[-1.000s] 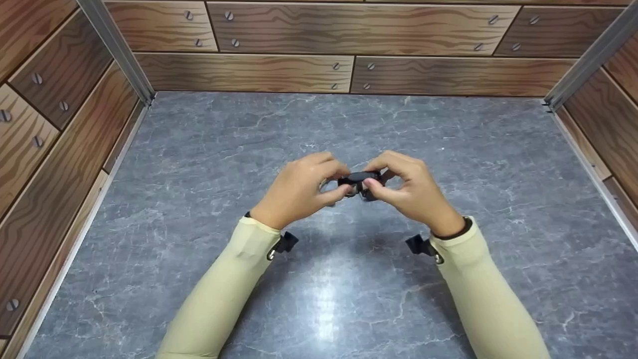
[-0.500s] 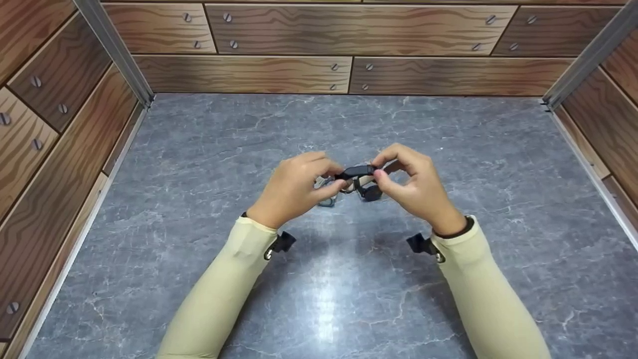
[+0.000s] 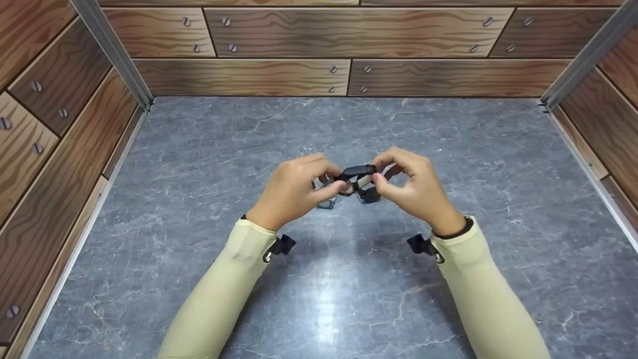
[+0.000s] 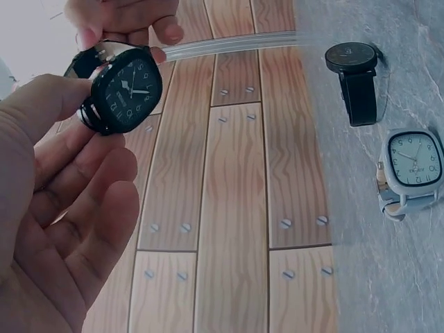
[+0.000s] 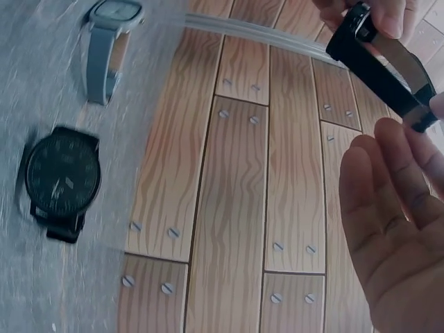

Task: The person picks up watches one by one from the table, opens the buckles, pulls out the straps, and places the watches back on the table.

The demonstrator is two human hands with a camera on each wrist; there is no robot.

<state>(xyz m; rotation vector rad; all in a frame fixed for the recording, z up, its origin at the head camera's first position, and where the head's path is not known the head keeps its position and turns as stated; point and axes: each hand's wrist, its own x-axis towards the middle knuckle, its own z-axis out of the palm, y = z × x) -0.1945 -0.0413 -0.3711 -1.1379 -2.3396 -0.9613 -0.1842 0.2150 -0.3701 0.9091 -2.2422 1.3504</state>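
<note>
Between both hands, above the table, is a black wristwatch with a squarish dial (image 4: 128, 90) and a strap with a light inner side. My left hand (image 3: 294, 187) grips the watch at its case with thumb and fingers. At the strap's other end, my right hand (image 3: 411, 182) pinches the black band (image 5: 385, 80) between thumb and index finger; its other fingers are extended in the right wrist view. On the table below lie a round black watch (image 5: 64, 177) and a pale blue-grey square watch (image 4: 415, 159), partly hidden by the hands in the head view.
The grey marbled tabletop (image 3: 199, 149) spreads around the hands. Wood-patterned panels (image 3: 279, 75) wall it at the back and on both sides, with metal posts (image 3: 112, 55) in the corners. Small black wrist cameras (image 3: 284, 244) sit on both sleeves.
My right hand has moved slightly right with the strap end, so the strap is more stretched out. The two watches on the table show more clearly below the hands.
</note>
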